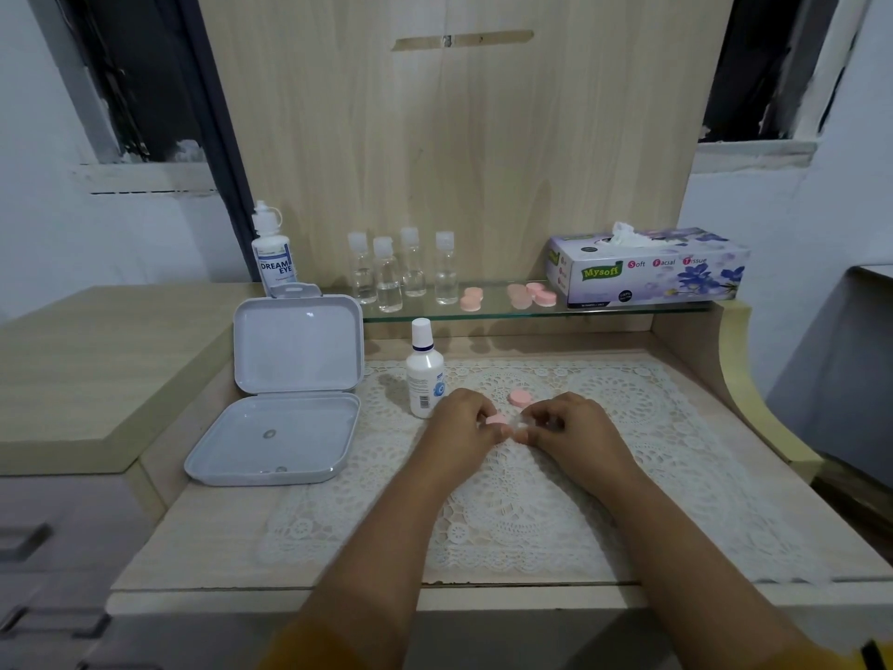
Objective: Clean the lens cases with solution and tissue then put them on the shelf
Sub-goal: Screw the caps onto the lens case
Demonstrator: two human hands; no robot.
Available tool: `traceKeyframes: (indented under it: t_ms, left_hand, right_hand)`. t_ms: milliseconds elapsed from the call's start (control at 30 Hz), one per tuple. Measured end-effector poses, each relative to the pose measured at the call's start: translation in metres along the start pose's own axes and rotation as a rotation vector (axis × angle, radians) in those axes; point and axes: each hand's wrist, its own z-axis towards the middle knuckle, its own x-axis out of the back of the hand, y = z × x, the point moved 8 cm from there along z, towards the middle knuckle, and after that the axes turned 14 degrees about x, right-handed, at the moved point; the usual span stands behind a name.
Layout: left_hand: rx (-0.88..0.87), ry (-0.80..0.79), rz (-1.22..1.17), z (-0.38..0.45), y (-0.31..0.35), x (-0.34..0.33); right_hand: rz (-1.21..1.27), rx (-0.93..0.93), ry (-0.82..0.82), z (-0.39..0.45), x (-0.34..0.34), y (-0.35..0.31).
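Nearest to us are our two forearms, which reach forward over the lace mat (628,500) and meet at its middle. Our left hand (459,427) has its fingers curled and pinches a pink lens case piece (496,419) at its right edge. Our right hand (575,427) is curled too, and its fingertips (524,430) pinch something small and pale; it may be the clear part of the case or a bit of tissue, we cannot tell which. The two pinches almost touch, so the piece lies between both hands, a little nearer to the left.

A second pink cap (519,397) lies flat on the mat just behind the hands, nearer to the right hand. The solution bottle (424,374) stands upright just beside the left hand, on its far left side. The tissue box (647,268) is on the glass shelf (483,312), far to the right, so we judge the right hand should fetch tissue. Other pink cases (531,295) already lie on this shelf.
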Motion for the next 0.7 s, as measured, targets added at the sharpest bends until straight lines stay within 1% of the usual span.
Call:
traceKeyframes:
  t_ms: [200,333,533,700]
  left_hand:
    - [-0.023,-0.026,0.013,-0.0003,0.0019,-0.0019]
    - [-0.02,-0.02,-0.039,-0.002,0.0017,0.0008]
    - [-0.032,-0.053,-0.102,-0.0034,0.0003,0.0011]
    - [-0.023,-0.037,-0.122,-0.0044,0.0005,0.0028]
  right_hand:
    - [-0.03,0.006,0.0,0.0001,0.0009,-0.0015]
    - [-0.038,-0.004,0.001,-0.0002,0.0009,-0.0013]
    - [-0.042,-0.011,-0.001,-0.0005,0.0,-0.0012]
    - [-0.028,-0.021,0.023,-0.0015,0.0007,-0.0022]
